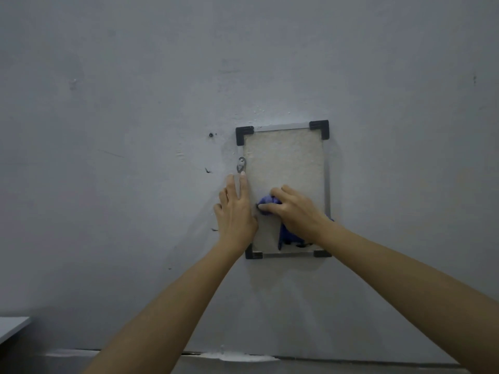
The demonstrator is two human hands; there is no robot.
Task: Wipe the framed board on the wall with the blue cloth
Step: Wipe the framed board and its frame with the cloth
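Grey painted wall [135, 103], scuffed and pitted, fills nearly the whole view.

Item 1. Framed board [283, 163]: upright rectangle mounted on the wall, pale rough-textured panel inside a thin silver metal frame [327, 184], with black plastic corner caps [244, 134]. All four caps show; the lower right one is partly covered by the forearm.

Item 2. Blue cloth [286, 234]: bunched, lying against the lower half of the panel. One wad pokes out past the fingertips and a loose tail hangs below the palm toward the bottom rail.

Item 3. Right hand [293, 209]: fingers curled over the cloth, grasping it and holding it to the board.

Item 4. Left hand [236, 211]: just left of the grip, fingers straight and slightly spread, laid flat across the left frame rail and the adjoining wall; it holds nothing.

Item 5. Metal hanging plate [241, 164]: small silver fitting on the left rail, above and left of the grip, touching or nearly touching the left fingertips.

Item 6. Small dark hole [211, 135]: in the wall, well up and left of the grip, beside the upper left cap.

Item 7. Grey ledge [13, 327]: far below and left of the grip, at the picture's edge.
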